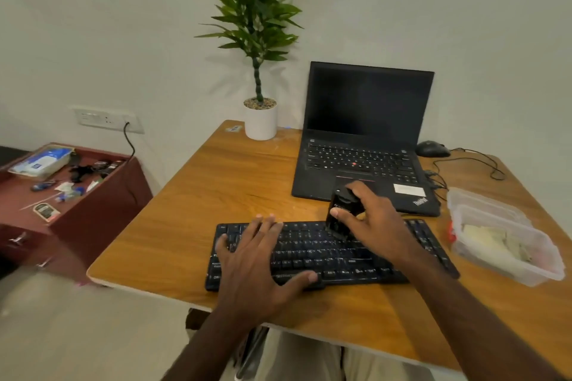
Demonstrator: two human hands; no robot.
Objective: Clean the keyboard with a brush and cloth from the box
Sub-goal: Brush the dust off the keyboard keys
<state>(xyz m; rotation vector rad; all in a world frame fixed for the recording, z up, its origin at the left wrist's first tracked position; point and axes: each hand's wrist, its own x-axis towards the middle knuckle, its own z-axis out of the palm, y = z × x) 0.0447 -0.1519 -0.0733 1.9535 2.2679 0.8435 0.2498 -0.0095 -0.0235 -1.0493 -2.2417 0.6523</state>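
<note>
A black keyboard (334, 260) lies on the wooden desk (223, 195) in front of me. My left hand (260, 260) rests flat on the keyboard's left half, fingers straight and spread. My right hand (371, 216) grips a black brush (339, 213) and holds it upright, its lower end touching the keys near the keyboard's top middle. A clear plastic box (507, 238) stands at the right of the desk with a pale cloth (492, 238) inside.
An open black laptop (365, 139) stands behind the keyboard, a wired mouse (431, 148) to its right. A potted plant (260, 120) stands at the desk's back left. A low maroon cabinet (71, 195) with small items is left of the desk.
</note>
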